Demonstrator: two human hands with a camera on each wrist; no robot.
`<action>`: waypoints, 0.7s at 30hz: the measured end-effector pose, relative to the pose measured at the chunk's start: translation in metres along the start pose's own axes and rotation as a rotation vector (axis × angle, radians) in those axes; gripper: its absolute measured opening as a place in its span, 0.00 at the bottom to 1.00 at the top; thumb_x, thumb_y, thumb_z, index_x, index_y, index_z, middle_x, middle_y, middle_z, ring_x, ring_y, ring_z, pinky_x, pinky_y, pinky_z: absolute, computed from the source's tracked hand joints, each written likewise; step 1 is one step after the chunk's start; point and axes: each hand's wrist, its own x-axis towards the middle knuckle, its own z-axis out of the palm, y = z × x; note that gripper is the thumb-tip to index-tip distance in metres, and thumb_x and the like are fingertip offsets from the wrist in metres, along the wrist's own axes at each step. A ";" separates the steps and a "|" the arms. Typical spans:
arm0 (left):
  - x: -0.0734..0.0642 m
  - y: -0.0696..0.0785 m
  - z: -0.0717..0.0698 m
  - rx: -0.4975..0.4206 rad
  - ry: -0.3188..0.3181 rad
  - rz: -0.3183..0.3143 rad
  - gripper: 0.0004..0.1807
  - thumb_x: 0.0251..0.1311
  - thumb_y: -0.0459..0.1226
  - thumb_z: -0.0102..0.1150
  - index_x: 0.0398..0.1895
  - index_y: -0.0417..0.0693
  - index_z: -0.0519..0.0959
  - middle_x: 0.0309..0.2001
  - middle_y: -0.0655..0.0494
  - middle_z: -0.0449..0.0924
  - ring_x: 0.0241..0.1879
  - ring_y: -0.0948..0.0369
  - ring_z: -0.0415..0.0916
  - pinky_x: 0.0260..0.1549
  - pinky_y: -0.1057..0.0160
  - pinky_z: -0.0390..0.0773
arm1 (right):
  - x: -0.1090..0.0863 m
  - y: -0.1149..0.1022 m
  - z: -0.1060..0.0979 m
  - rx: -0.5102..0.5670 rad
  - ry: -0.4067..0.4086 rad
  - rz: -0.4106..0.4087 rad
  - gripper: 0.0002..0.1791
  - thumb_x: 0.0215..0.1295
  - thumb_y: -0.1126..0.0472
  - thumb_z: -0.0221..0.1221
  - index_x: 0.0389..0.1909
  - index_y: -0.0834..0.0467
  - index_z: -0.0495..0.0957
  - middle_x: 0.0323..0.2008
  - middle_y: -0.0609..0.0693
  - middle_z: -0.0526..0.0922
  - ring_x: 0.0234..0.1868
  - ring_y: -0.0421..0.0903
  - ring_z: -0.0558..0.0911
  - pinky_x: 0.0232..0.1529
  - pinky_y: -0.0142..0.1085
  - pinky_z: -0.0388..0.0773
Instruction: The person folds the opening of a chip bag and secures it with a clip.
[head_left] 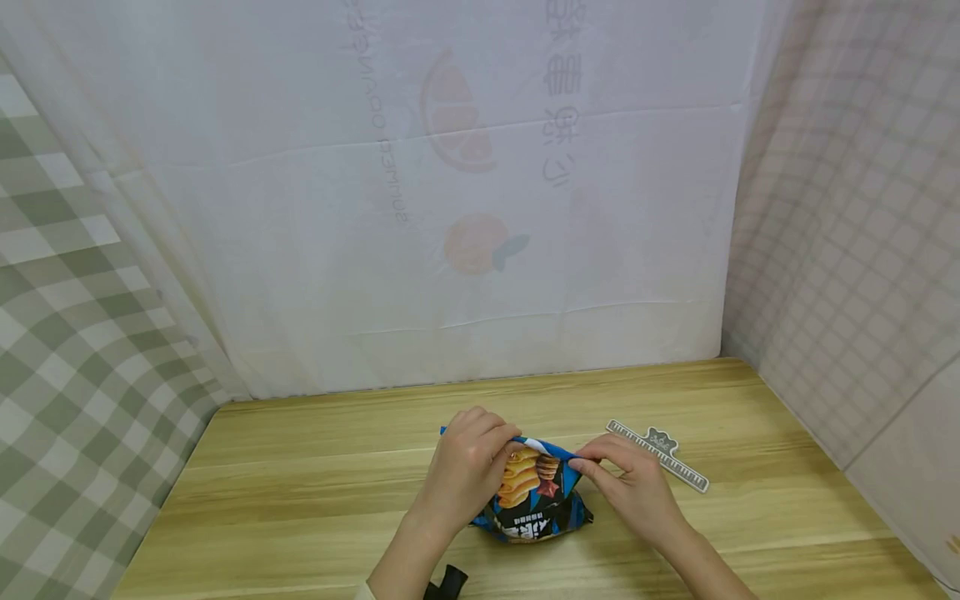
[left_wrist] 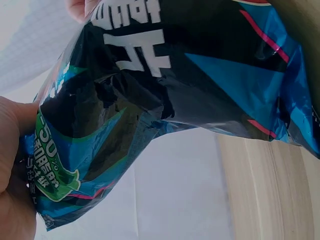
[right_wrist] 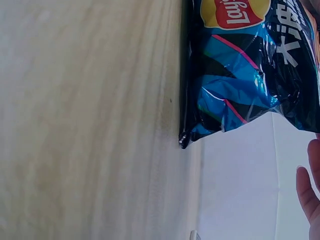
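Wooden tabletop [head_left: 300, 483]; I see left hand [head_left: 467, 467], right hand [head_left: 636, 492] pinching chip bag [head_left: 536, 496] top (folded, I judge); clip [head_left: 660, 452], two o'clock, not attached.

Curtained booth: wood-grain table [head_left: 315, 517], printed white cloth [head_left: 300, 258] behind, checked cloths [head_left: 60, 333] both sides.

The person's left hand [head_left: 467, 467] was bare; below it in the head view showed the edge of a pale cream sleeve [head_left: 364, 592]. To the left hand's right, the right hand [head_left: 636, 493] and forearm [head_left: 701, 562] were bare.
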 end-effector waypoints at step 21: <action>0.002 0.009 -0.005 -0.042 -0.085 -0.132 0.07 0.59 0.26 0.74 0.33 0.46 0.86 0.33 0.61 0.80 0.36 0.62 0.76 0.41 0.64 0.80 | 0.003 -0.010 -0.004 -0.109 -0.060 0.050 0.19 0.52 0.79 0.73 0.32 0.50 0.87 0.33 0.37 0.85 0.32 0.35 0.79 0.32 0.23 0.75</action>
